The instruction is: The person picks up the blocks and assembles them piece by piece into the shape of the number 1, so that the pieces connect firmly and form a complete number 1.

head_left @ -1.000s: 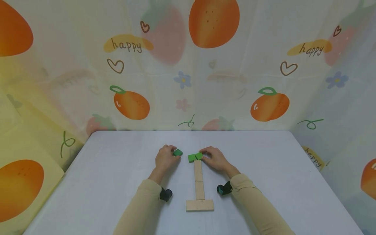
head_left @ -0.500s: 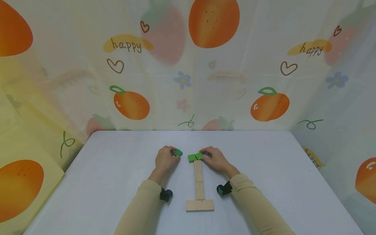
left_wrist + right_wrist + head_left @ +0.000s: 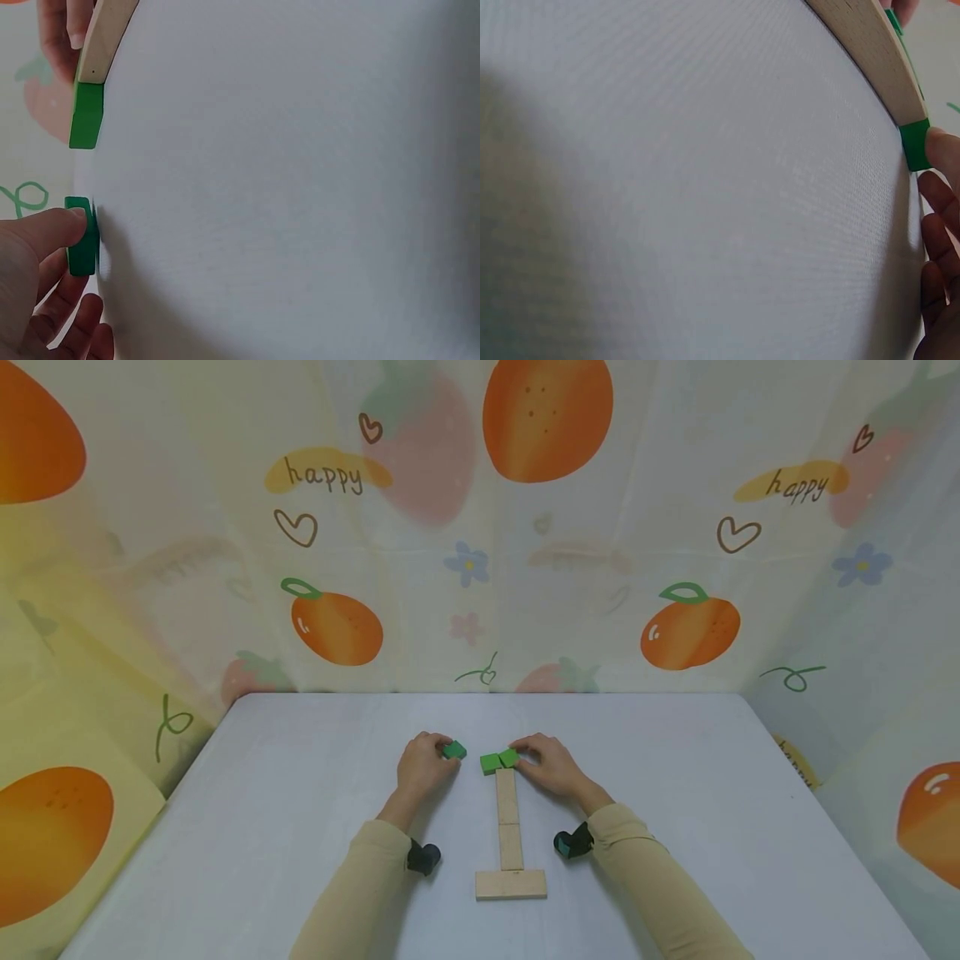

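Note:
My left hand (image 3: 424,768) pinches a dark green block (image 3: 454,750) between thumb and fingers, close over the table; the left wrist view shows the thumb on this dark green block (image 3: 81,238). A short gap separates it from two lighter green blocks at the head of a wooden column. The left one of these, a light green block (image 3: 490,764), sits by the column's top end. My right hand (image 3: 553,766) pinches the other light green block (image 3: 508,758), which is turned at an angle beside it. Two plain wooden blocks (image 3: 507,797) lie end to end below them.
A wooden block (image 3: 511,884) lies crosswise at the near end of the column. The white table (image 3: 247,827) ends at a back edge before a fruit-printed cloth (image 3: 555,610). Black wrist cameras (image 3: 424,857) sit on both wrists.

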`<state>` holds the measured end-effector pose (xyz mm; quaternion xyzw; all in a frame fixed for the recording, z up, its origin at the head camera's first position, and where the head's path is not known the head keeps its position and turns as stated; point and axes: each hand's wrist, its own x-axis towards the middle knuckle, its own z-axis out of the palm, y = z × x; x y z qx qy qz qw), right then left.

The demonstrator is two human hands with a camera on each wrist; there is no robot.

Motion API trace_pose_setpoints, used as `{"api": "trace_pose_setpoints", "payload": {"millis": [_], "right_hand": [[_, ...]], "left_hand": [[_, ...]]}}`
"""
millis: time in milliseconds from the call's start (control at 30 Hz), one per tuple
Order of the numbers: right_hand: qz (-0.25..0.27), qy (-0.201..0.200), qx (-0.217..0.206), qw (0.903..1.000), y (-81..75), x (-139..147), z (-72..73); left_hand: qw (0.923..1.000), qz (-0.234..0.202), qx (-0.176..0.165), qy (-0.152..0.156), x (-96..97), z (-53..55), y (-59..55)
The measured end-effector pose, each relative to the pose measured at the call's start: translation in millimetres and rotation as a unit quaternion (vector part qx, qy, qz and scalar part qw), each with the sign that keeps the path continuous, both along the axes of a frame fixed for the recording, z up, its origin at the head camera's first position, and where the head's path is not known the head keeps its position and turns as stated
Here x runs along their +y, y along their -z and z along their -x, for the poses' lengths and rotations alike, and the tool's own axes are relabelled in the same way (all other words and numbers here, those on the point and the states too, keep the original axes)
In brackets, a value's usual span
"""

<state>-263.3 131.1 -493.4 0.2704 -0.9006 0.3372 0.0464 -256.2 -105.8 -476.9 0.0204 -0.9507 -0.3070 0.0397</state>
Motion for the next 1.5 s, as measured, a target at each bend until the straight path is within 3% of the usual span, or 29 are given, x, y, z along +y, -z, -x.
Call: {"api": "trace_pose_setpoints", "payload": {"millis": [433,800,1500], "right_hand": [[-0.004,0.003,0.001,1.0000,3.9,0,2.8],[-0.008,0.005,0.005,0.9999,5.6,1,4.1],[0.001,0.006,0.007,1.0000,6.7,0,4.4]], "left_hand": [[0.9994,-0.008,-0.017,0.029,-0.2,-6.0,-5.4],[0.9958,-0.001,-0.016,0.090,-0.4,-14.7,-4.4],[0.9923,-0.002,-0.006,0.123,8.8,-19.3,4.3]]}}
